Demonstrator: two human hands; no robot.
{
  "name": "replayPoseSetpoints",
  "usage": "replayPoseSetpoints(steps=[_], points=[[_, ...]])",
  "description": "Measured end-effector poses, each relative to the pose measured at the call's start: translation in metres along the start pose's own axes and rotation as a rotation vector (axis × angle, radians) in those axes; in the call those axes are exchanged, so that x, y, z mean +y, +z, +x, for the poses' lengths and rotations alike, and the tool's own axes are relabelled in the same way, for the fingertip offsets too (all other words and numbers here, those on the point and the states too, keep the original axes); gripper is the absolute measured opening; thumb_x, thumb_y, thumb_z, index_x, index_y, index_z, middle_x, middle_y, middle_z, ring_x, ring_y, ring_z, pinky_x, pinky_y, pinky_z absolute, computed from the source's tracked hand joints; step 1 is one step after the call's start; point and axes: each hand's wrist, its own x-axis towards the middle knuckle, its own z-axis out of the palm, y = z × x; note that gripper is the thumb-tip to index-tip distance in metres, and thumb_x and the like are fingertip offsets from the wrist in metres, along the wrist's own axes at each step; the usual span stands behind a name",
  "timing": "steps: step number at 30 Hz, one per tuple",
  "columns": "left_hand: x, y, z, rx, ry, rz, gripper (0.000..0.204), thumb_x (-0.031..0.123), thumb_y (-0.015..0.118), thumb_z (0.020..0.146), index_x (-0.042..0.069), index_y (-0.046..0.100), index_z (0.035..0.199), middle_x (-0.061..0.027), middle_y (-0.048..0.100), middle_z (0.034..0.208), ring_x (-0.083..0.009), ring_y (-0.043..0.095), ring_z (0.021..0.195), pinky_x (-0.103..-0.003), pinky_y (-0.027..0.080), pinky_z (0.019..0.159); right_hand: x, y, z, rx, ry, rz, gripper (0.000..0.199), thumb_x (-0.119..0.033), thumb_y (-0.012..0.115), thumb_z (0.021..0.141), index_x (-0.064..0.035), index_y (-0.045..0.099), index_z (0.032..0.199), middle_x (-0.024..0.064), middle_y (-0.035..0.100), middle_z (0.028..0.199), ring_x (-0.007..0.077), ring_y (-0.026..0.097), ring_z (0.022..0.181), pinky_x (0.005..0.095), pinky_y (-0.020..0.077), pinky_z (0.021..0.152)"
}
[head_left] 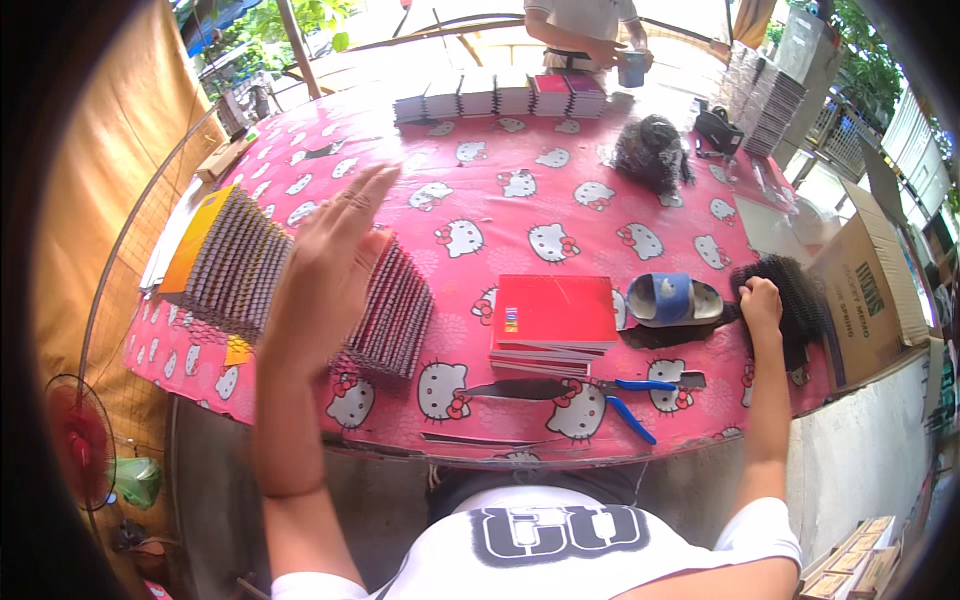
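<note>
My left hand (335,250) is raised, fingers stretched out and holding nothing, over two piles of spiral-bound notebooks. One pile (225,255) has an orange cover on its end; the other pile (395,315) stands partly behind my wrist. At the right, my right hand (762,303) is closed at the edge of a heap of black spiral binding coils (795,285), its fingertips among them. A blue and white slipper (680,300) lies just left of that hand. Between my arms sits a stack of red-covered books (555,310), with no coil visible on it.
Blue-handled pliers (632,410) lie near the table's front edge. A cardboard box (865,285) stands at the right. Farther back are a black bundle (650,155) and a row of notebooks (500,97). Across the pink table (450,200) a person holds a cup (632,68).
</note>
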Motion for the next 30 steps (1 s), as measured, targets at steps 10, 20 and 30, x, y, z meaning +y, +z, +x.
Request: replayPoseSetpoints(steps=[10,20,30], points=[[0.033,0.188,0.051,-0.619,-0.187,-0.292,0.023,0.021,0.064,0.087,0.005,0.068,0.102,-0.0162,0.066,0.096,-0.0326,0.063,0.094,-0.041,0.049,0.082,-0.091,-0.059,-0.051,0.103,-0.395,0.543,0.020,-0.007,0.071,0.079,-0.0026,0.071,0.099,0.0142,0.064,0.087,0.0283,0.064,0.077,0.0346,0.0511,0.070],[0.056,0.144,0.028,0.039,0.123,-0.478,0.009,0.012,0.072,0.078,0.006,0.065,0.082,-0.0058,0.064,0.076,-0.0254,0.062,0.074,-0.039,0.044,0.074,-0.172,-0.111,-0.109,0.077,-0.612,0.965,0.022,0.001,0.068,0.081,-0.0028,0.070,0.102,0.0093,0.068,0.085,0.0139,0.065,0.073,0.0252,0.0506,0.064],[0.057,0.149,0.020,0.121,0.065,-0.455,0.017,0.024,0.077,0.075,0.011,0.072,0.084,-0.0037,0.069,0.083,-0.0216,0.064,0.081,-0.043,0.039,0.090,-0.182,-0.108,-0.083,-0.451,-0.515,1.188,0.020,-0.003,0.064,0.086,-0.0053,0.070,0.105,0.0082,0.068,0.079,0.0104,0.062,0.069,0.0246,0.0476,0.058]])
